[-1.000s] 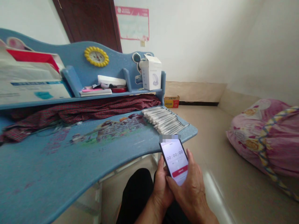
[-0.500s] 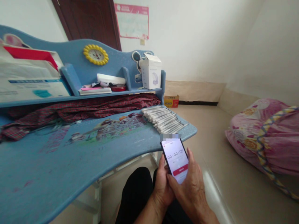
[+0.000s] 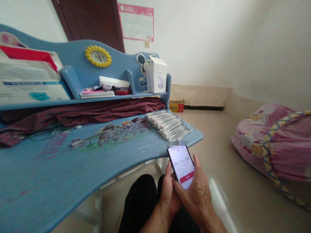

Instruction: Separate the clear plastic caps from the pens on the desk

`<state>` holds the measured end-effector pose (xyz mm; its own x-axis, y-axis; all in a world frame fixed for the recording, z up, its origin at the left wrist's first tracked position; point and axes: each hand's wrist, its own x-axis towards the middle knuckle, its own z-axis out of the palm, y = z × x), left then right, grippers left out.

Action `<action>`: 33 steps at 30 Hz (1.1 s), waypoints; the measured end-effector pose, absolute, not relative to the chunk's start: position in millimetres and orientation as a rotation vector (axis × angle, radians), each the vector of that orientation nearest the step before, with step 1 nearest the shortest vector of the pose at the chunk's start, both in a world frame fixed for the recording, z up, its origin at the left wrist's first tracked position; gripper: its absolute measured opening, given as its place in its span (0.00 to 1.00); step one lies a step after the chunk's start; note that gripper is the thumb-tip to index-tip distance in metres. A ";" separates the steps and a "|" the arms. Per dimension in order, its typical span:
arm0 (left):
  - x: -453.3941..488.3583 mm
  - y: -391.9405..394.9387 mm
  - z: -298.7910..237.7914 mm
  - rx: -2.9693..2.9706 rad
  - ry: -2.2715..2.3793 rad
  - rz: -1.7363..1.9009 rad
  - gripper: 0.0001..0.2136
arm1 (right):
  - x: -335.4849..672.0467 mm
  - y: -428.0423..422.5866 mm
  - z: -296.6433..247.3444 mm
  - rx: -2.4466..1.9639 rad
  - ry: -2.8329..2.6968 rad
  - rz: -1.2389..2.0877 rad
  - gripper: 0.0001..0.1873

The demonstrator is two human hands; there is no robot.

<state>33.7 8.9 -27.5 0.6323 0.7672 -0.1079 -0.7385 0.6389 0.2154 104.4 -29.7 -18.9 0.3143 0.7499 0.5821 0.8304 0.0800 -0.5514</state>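
Both my hands hold a smartphone (image 3: 181, 165) low in front of me, just below the blue desk's (image 3: 73, 168) right corner. The screen shows a 00:00:00 timer and a red button. My left hand (image 3: 168, 192) wraps round the phone's left edge from below. My right hand (image 3: 198, 197) cups its right side, thumb lying over the lower screen. A row of white pen-like sticks (image 3: 168, 124) lies on the desk's right end, a little beyond the phone.
A red checked cloth (image 3: 80, 115) lies under the desk's shelf. On the shelf stand a white box (image 3: 156, 76), books (image 3: 97, 94) and large white boxes (image 3: 29, 81). A yellow clock (image 3: 98, 56) is on the backboard. A pink bundle (image 3: 274, 142) lies on the floor at right.
The view has drifted slightly to the right and up. The phone and both hands keep the same hold, and the timer still reads zero.
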 end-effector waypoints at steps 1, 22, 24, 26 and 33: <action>34.1 8.8 -28.0 0.159 0.193 0.866 0.28 | 105.0 -29.9 -18.7 -1.676 -1.449 -0.107 0.49; 50.0 3.8 -31.5 0.260 0.214 0.728 0.26 | 127.3 -35.8 -25.6 -1.714 -1.355 -0.059 0.46; 51.7 4.3 -31.9 0.296 0.218 0.697 0.26 | 131.4 -36.6 -28.1 -1.708 -1.352 -0.066 0.45; 52.5 4.9 -33.8 0.347 0.214 0.666 0.27 | 135.4 -37.6 -31.2 -1.714 -1.346 -0.073 0.45; 38.0 0.7 -30.5 0.688 0.444 0.616 0.25 | 151.1 -40.7 -38.6 -1.743 -1.323 -0.092 0.46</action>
